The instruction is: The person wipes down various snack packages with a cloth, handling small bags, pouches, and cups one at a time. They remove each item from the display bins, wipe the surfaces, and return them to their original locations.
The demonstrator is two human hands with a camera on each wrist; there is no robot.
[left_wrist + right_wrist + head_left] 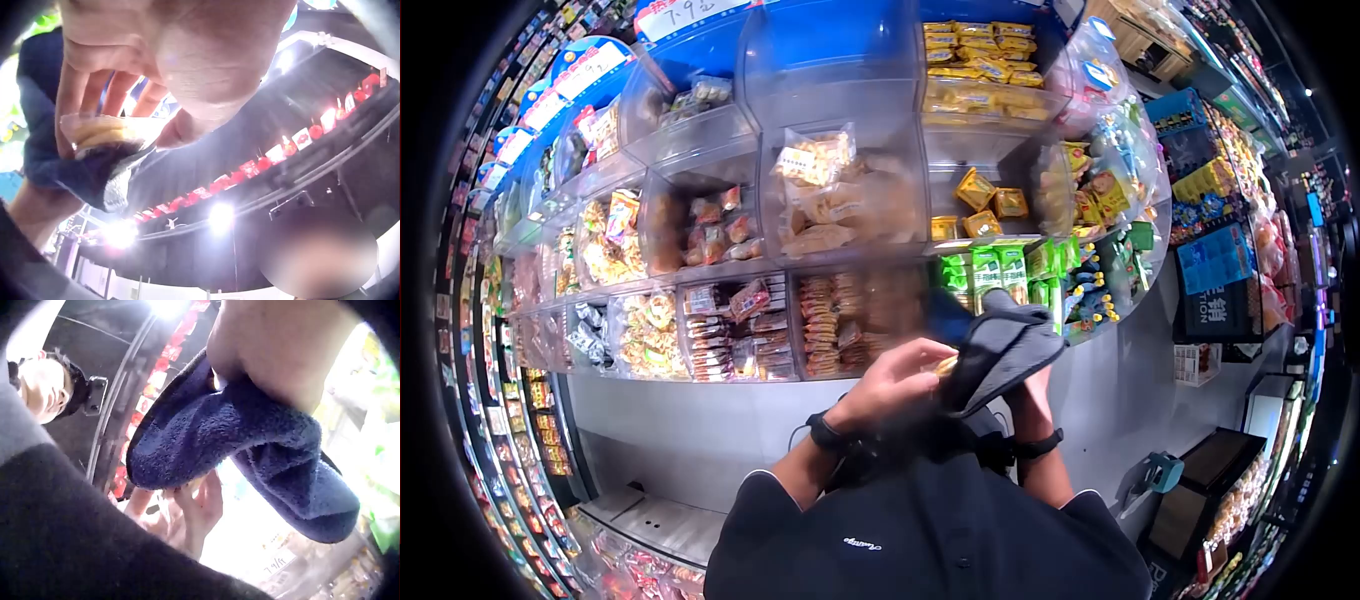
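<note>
In the head view, my left hand (pixel 892 385) pinches a small yellowish wrapped packet (pixel 946 366) between thumb and fingers. The left wrist view shows the packet (pixel 106 132) in clear film, against the cloth's edge. A folded cloth (pixel 1008 350), grey on one side, hangs over my right hand (pixel 1030 402), which grips it; most of those fingers are hidden. Seen from the right wrist, the cloth (pixel 194 440) has a fluffy dark blue side and drapes in two lobes below my right hand (pixel 272 356). Beyond it are the fingers of my left hand (pixel 197 509).
Clear bins (pixel 840 225) of packaged snacks stand in rows in front of me, with green packets (pixel 998 272) just beyond the cloth. A blue crate (pixel 1215 262) and more shelving are at the right. Grey floor (pixel 670 410) shows below the bins.
</note>
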